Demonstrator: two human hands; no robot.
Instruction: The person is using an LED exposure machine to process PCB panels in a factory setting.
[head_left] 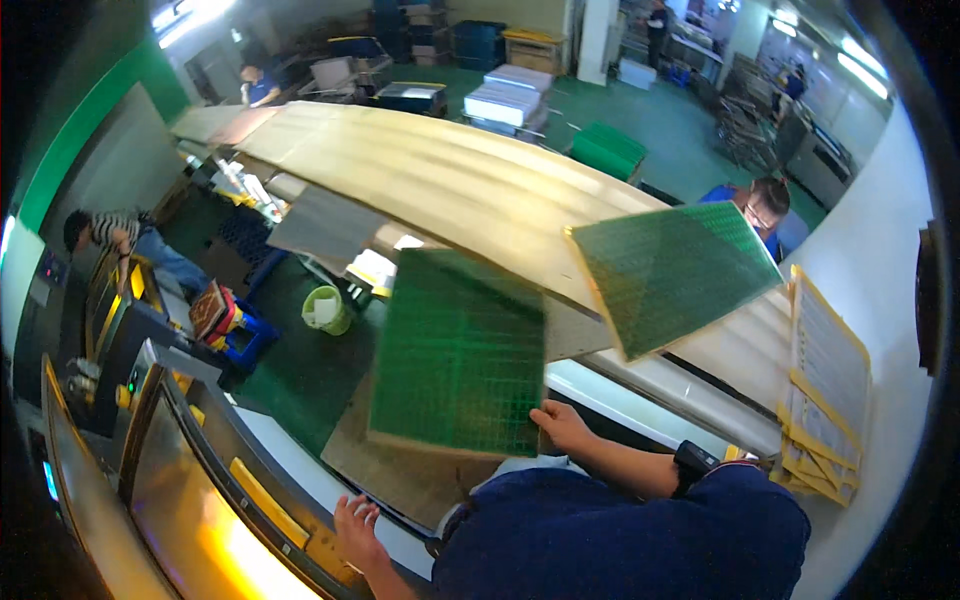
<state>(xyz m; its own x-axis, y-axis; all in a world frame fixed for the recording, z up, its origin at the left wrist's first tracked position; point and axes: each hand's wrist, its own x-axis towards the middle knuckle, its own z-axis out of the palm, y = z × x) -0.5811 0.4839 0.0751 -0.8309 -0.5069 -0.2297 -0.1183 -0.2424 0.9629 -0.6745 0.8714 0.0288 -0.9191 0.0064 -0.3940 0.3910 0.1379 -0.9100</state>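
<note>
Centre frame: green panel (pixel 458 352) gripped at its lower right corner by right hand (pixel 562 426), fingers closed on the edge. Lower centre: left hand (pixel 356 531), fingers spread open, resting on the machine's pale ledge (pixel 300 478). Right of centre: second green panel (pixel 672 272).

Dark blue top, bare forearms, black wristband (pixel 693 461) on the right wrist

A green circuit board (pixel 458 352) is showing a fine grid of lighter lines and a tan edge. A second green panel (pixel 672 272) is wearing a yellow rim. The long table (pixel 450 185) is glowing pale beige; the floor (pixel 660 115) is lying dark green.
</note>
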